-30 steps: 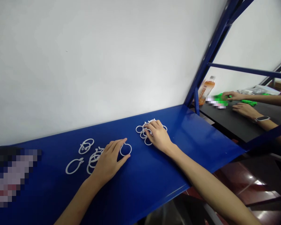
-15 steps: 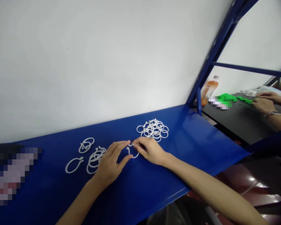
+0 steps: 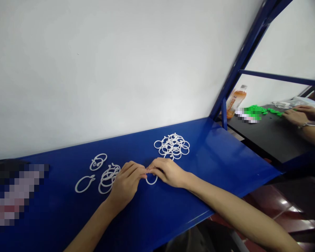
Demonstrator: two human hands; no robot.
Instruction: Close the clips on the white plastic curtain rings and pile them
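Note:
Between my two hands is a white plastic ring, its lower curve showing above the blue table. My left hand pinches the ring's upper left side, fingers together. From the right, my right hand pinches its upper edge, the fingertips of both hands nearly meeting. The fingers hide the ring's ends. Just left of my left hand lies a small heap of white rings, partly covered by that hand. A single ring with a clasp end lies farther left, with overlapping rings behind it.
Behind my right hand is a larger pile of white rings on the blue table. A blue metal frame rises at right. Beyond it, another person's hands are near green pieces and an orange drink bottle.
My left fingers have closed from a spread shape onto the ring, and both hands' fingertips have come together at its top. The ring's gap is now covered.

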